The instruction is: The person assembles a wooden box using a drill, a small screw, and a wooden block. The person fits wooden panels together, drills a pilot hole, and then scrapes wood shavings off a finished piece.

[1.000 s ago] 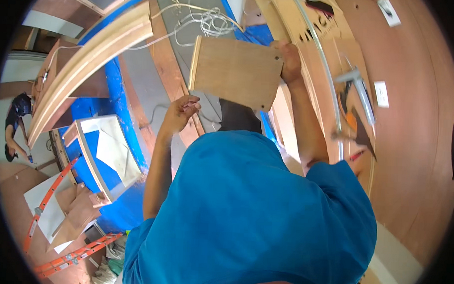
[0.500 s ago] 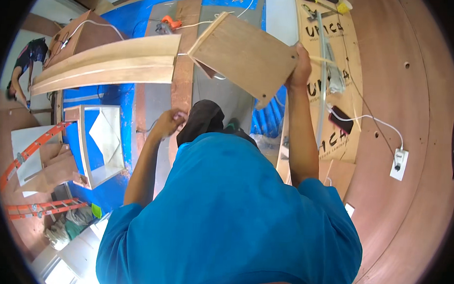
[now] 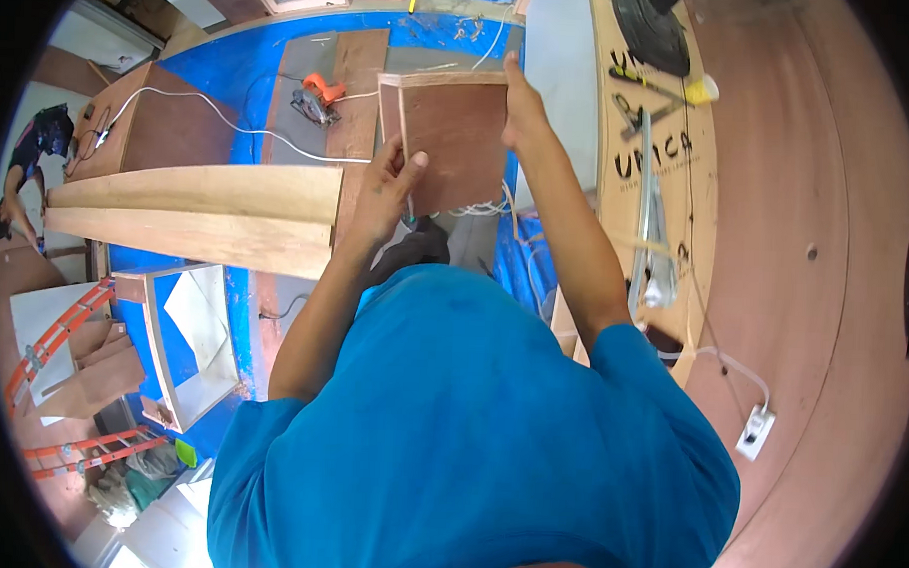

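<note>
A brown plywood panel [image 3: 457, 149] with narrow strips along its left and far edges is held up in front of me. My left hand [image 3: 386, 186] grips its left strip, thumb on the near side and fingers partly hidden behind. My right hand [image 3: 524, 106] is closed against the right edge, its fingers pointing away from me. Just left of the panel, long pale boards [image 3: 192, 215] lie side by side, their right ends near my left forearm. White cords [image 3: 482, 211] show below the panel's near edge.
An orange circular saw [image 3: 318, 101] rests on floor boards beyond the long boards. At left are a white cabinet frame [image 3: 162, 344], an orange ladder [image 3: 57, 345] and another person [image 3: 33, 169]. A printed board [image 3: 694, 172] at right carries a hammer [image 3: 644, 85] and metal strips.
My left hand has come up and taken hold of the panel. The panel has turned from its slant to nearly square, showing its strip-edged side; my right hand has shifted left and away.
</note>
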Available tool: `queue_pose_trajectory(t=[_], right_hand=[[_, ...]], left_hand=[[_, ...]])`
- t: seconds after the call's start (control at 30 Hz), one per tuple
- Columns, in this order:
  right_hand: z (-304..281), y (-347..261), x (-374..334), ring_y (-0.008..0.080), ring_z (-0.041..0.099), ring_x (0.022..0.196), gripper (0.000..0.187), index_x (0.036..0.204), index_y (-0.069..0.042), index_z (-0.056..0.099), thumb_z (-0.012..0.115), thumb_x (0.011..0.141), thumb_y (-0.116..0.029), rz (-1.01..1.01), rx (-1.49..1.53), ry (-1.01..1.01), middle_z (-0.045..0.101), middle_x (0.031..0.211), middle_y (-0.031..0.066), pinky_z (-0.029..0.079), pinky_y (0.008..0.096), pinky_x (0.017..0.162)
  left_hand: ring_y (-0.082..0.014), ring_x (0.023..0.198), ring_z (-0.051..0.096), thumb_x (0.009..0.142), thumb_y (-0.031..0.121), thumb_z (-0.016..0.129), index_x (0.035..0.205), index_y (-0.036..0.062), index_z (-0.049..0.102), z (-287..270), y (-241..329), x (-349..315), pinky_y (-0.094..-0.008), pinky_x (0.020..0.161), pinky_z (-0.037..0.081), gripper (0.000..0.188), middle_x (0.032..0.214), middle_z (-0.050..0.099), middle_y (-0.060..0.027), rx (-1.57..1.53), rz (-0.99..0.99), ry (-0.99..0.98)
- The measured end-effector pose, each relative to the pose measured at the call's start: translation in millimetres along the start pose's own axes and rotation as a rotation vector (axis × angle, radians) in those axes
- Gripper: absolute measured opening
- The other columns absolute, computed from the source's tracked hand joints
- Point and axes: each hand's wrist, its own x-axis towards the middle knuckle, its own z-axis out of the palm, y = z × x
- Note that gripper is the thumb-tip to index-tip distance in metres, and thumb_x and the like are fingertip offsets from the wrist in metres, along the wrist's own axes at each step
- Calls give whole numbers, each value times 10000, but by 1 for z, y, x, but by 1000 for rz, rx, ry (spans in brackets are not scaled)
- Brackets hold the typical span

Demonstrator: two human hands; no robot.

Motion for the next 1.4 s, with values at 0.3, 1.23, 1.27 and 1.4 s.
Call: queue_pose_trajectory(t=[0.3, 1.23, 1.27, 1.4], right_hand=[[49, -12, 114, 280, 698, 996, 508, 1211, 69, 646, 625, 1022, -403, 219, -111, -154, 704, 1138, 182, 576, 469, 895], [106, -85, 457, 88, 557, 856, 441, 996, 11, 750, 638, 1035, -414, -104, -496, -383, 680, 947, 10, 477, 272, 768], [110, -95, 461, 94, 576, 878, 439, 1031, 20, 742, 627, 1043, -404, -98, -435, -367, 688, 969, 22, 486, 271, 783], [98, -119, 482, 129, 630, 936, 447, 1126, 47, 708, 582, 1069, -378, -101, -369, -332, 706, 1034, 65, 515, 286, 840]], left_hand=[[-136, 984, 671, 981, 115, 669, 1287, -45, 559, -50, -31, 123, -274, 859, 524, 362, 1112, 710, -111, -405, -307, 159], [-68, 722, 483, 1035, 359, 637, 915, 24, 660, -63, -39, 491, -276, 620, 395, 356, 754, 556, 17, 57, -283, 795], [-84, 681, 497, 1022, 371, 651, 878, 15, 669, -62, -54, 509, -303, 586, 407, 384, 726, 577, -2, 35, -247, 811], [-77, 665, 473, 1033, 369, 636, 877, 29, 660, -43, -49, 554, -280, 591, 409, 375, 721, 550, 6, -76, -373, 713]])
